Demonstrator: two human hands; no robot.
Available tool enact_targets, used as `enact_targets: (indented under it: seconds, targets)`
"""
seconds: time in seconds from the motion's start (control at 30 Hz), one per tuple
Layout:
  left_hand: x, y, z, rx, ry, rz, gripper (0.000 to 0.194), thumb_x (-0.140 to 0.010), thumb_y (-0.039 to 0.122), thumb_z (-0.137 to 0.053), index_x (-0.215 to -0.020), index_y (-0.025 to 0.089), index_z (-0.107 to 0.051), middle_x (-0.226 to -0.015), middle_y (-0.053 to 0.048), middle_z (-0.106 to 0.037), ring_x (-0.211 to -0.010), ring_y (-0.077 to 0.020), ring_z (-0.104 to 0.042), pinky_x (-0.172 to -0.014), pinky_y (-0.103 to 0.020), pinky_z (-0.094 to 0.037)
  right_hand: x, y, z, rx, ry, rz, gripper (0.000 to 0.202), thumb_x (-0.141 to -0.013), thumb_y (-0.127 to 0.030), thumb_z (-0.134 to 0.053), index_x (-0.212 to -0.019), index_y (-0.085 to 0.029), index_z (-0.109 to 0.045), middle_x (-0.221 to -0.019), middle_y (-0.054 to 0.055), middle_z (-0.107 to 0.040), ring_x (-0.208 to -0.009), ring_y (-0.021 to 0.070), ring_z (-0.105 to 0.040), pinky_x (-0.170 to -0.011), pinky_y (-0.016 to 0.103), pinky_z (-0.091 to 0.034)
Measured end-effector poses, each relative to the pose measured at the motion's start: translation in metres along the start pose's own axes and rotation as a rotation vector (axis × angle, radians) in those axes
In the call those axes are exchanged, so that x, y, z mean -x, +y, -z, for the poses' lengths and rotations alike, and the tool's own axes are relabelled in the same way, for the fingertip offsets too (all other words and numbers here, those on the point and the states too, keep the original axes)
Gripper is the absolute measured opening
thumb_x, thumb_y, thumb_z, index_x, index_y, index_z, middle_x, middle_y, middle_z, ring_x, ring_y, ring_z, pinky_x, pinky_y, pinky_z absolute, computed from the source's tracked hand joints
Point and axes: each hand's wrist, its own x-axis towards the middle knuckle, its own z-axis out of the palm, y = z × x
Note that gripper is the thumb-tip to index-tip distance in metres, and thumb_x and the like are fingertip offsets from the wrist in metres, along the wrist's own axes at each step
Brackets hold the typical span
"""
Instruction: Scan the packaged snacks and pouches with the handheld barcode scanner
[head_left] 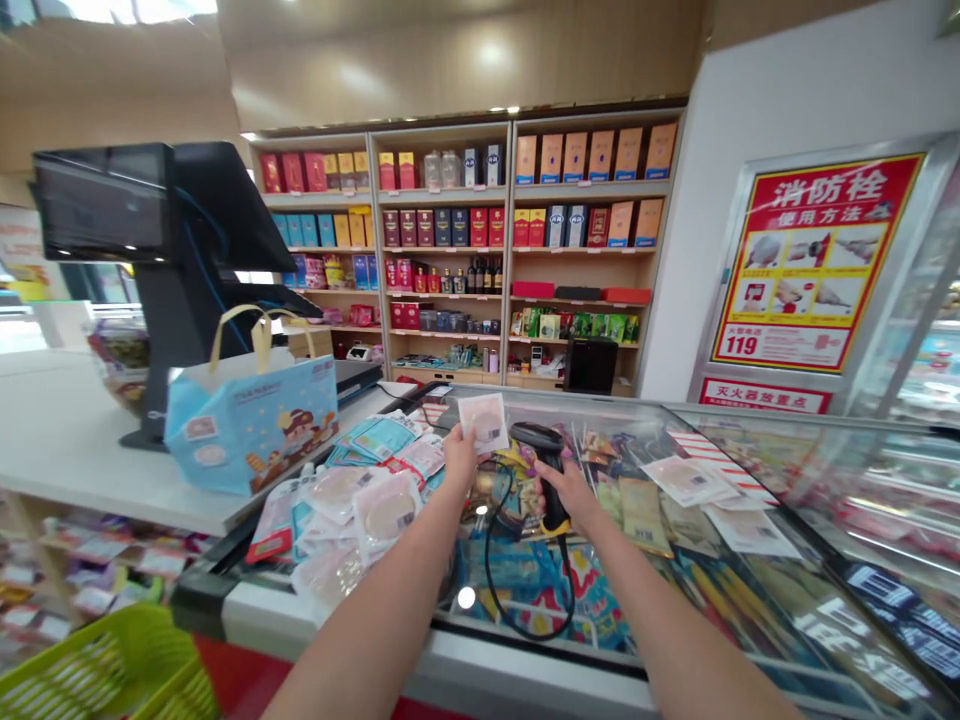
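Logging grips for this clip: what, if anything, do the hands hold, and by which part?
The left hand holds a white packet by its lower left edge; the right hand grips a black barcode scanner by its handle.

Left forearm [386, 605] lower centre-left, right forearm [664, 605] lower right, both bare, smooth, cropped by bottom edge of frame. Wide at the edge, taper to slim bare wrists [595, 520]. Left hand [460, 457] and right hand [571, 492] mid-frame, bare too, small beside forearms. Fingers [552, 474] slim, partly hidden; nails too small to tell.
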Motion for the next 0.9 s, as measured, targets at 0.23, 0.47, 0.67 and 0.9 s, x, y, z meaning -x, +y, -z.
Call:
enact_targets:
  seconds: [0.23,0.47,0.67,0.9]
  targets:
    - [-0.020,-0.030,0.008,0.013,-0.003,-0.032,0.021,-0.088,0.019,-0.047,-0.102,0.014,-0.061,-0.086,-0.004,-0.065,-0.069,-0.0131,-0.063,-0.056,-0.024,-0.055,0.005,-0.002,0.001,0.151,-0.025,-0.100,0.041,-0.062,-0.050,-0.073,-0.076,-0.021,-0.047,-0.050,-0.007,-0.053,-0.038,0.0091,-0.048,-0.038,0.024,-0.047]
    - [-0.019,-0.034,0.004,-0.026,0.011,-0.031,0.027,-0.088,0.019,-0.045,-0.107,0.014,-0.062,-0.093,-0.007,-0.068,-0.071,-0.0138,-0.064,-0.057,-0.022,-0.055,0.011,-0.005,-0.003,0.161,-0.065,-0.124,0.040,-0.062,-0.047,-0.073,-0.075,-0.020,-0.047,-0.050,-0.007,-0.053,-0.037,0.0084,-0.048,-0.038,0.022,-0.045]
    - [-0.023,-0.042,0.005,-0.051,-0.005,-0.061,0.028,-0.088,0.021,-0.044,-0.108,0.014,-0.063,-0.094,-0.008,-0.069,-0.070,-0.0141,-0.064,-0.057,-0.024,-0.054,0.011,-0.005,-0.002,0.183,-0.065,-0.129,0.039,-0.062,-0.049,-0.072,-0.072,-0.020,-0.048,-0.048,-0.007,-0.053,-0.035,0.0084,-0.047,-0.038,0.023,-0.045]
    - [-0.029,-0.046,0.007,-0.167,0.048,-0.120,0.025,-0.085,0.030,-0.055,-0.100,0.014,-0.065,-0.089,-0.008,-0.070,-0.079,-0.0172,-0.065,-0.066,-0.024,-0.053,0.003,0.006,0.004,0.177,-0.088,-0.150,0.038,-0.066,-0.049,-0.071,-0.074,-0.020,-0.048,-0.050,-0.007,-0.053,-0.038,0.0097,-0.050,-0.039,0.024,-0.047]
